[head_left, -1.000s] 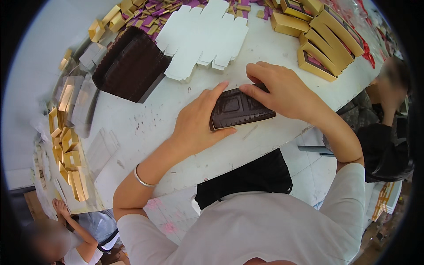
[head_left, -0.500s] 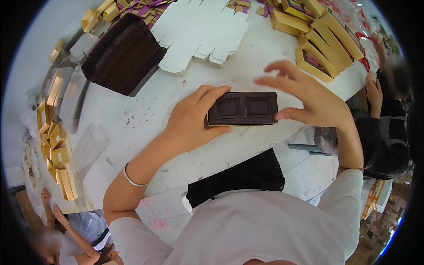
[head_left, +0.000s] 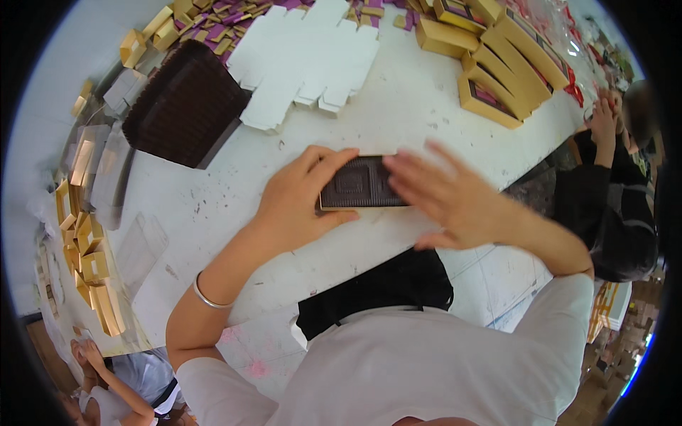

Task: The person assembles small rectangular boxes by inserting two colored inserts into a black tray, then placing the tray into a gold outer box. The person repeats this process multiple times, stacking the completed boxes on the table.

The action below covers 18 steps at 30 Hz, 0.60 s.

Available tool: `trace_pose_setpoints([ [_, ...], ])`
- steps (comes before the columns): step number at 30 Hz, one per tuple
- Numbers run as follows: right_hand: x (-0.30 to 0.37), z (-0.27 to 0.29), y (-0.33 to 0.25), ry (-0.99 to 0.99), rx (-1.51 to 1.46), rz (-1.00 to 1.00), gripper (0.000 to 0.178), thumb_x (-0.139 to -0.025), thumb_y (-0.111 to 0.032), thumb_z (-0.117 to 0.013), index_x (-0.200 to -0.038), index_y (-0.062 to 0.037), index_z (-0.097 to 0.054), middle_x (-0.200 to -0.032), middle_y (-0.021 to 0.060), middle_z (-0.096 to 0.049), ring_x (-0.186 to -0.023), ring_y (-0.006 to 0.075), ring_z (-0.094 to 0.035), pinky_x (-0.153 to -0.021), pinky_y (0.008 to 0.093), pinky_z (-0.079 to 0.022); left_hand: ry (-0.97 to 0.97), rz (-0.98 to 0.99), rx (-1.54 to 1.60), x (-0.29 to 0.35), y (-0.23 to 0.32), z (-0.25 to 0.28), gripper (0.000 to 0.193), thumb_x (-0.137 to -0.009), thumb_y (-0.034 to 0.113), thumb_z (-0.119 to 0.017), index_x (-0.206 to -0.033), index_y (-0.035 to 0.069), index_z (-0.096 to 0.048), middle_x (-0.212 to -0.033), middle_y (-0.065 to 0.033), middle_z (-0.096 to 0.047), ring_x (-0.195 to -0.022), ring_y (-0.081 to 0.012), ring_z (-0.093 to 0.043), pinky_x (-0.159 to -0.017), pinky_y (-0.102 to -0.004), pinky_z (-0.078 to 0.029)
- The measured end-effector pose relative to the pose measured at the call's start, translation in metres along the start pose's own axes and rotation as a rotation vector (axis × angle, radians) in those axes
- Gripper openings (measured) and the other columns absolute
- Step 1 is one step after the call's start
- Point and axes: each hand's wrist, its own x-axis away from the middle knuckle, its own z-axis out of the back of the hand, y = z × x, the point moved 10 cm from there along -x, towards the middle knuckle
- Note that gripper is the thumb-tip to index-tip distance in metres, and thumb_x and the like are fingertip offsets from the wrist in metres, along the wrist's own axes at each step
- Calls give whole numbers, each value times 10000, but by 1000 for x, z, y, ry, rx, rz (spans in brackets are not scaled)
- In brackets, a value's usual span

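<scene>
A small box holding a dark brown plastic tray (head_left: 349, 181) with square recesses lies on the white table in front of me. A thin pale gold edge of the box shows around the tray. My left hand (head_left: 295, 195) is closed around the box's left end, thumb on the near side and fingers on the far side. Over the right end is my right hand (head_left: 455, 202), its fingers stretched and somewhat blurred, hiding that end. Whether those fingertips press on the tray, I cannot tell.
A stack of dark brown trays (head_left: 186, 106) stands far left, beside flat white cartons (head_left: 302, 60). Gold boxes (head_left: 490, 96) are grouped far right; more open gold boxes (head_left: 92, 266) line the left edge. Purple and gold pieces (head_left: 220, 27) lie behind. People sit at both sides.
My right hand has come down and left onto the right part of the tray. The view has shifted slightly. My left hand keeps its hold on the box.
</scene>
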Motion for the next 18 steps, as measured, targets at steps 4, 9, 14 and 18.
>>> trace_pose_setpoints([
  [4, 5, -9, 8, -69, -67, -39, 840, -824, -644, -402, -1242, 83, -449, -1390, 222, -361, -1299, 339, -347, -1076, 481, -240, 11, 4, -45, -1, 4, 0, 722, -622, 251, -806, -1258, 114, -494, -1072, -84, -542, -892, -274, -585, -739, -343, -485],
  [9, -8, 50, 86, 437, -211, -314, 388, -928, -281, -468, -1180, 3, -549, -1308, 192, -471, -1204, 319, -458, -1007, 415, -341, 102, -24, -221, 5, 2, 5, 772, -635, 290, -797, -1292, 81, -449, -1067, -109, -538, -862, -276, -583, -736, -351, -477],
  [14, -58, 26, 246, 540, -291, -695, 328, -846, -127, -607, -1155, -22, -574, -1135, 127, -604, -1019, 278, -584, -870, 344, -455, 112, -25, -126, 2, 6, 10, 771, -647, 246, -792, -1299, 51, -430, -971, -124, -564, -801, -268, -579, -696, -341, -473],
  [18, -97, -16, 325, 354, -98, -798, 323, -823, -157, -615, -1116, -27, -585, -1045, 181, -624, -963, 331, -592, -827, 395, -458, 128, -3, -55, 4, 0, 10, 744, -633, 221, -801, -1266, 55, -448, -907, -108, -577, -730, -248, -575, -638, -329, -472],
])
